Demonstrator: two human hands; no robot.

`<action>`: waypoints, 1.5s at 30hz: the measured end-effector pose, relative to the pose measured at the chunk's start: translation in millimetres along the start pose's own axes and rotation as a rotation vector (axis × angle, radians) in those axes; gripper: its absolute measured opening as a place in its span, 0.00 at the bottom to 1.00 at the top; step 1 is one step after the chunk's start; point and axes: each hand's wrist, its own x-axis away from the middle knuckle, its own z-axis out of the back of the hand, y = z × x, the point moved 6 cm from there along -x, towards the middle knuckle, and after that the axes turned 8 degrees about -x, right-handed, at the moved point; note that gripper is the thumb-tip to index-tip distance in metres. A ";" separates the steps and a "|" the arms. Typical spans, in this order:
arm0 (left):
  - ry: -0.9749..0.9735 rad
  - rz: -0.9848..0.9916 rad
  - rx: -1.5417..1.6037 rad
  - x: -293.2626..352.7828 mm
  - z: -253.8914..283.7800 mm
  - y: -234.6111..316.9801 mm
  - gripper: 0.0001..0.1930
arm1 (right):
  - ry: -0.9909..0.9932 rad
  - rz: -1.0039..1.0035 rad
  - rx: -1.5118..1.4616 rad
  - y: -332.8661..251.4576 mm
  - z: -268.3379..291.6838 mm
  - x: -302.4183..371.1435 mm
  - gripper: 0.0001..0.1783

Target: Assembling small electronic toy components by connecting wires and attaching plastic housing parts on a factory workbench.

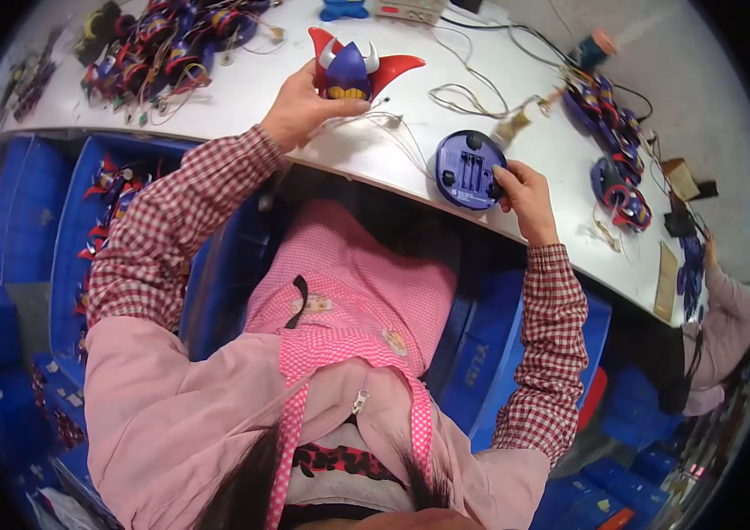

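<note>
White counter (446, 177) curves ahead of us, strewn with wired toy parts. We should keep the thin wires (397, 137) slack between both pieces. Our left hand (304, 106) closes around the horned blue-and-red toy head (350, 66); our right hand (523, 196) pinches the round blue base (468, 170) at the counter's edge.

A long white worktable (242, 93) curves across the upper part of the frame, brightly and evenly lit. Below it, at the left, stacked blue plastic crates (26, 208) stand open, one holding red and blue parts. More blue crates (490, 353) sit at the lower centre and lower right. At the far right edge another person's pink sleeve (733, 309) reaches toward the table. The frame's corners fall dark.
</note>
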 end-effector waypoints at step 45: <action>-0.025 -0.172 -0.619 -43.8 -148.2 -25.6 0.10 | 0.158 0.466 0.468 -41.6 -48.5 -8.9 0.09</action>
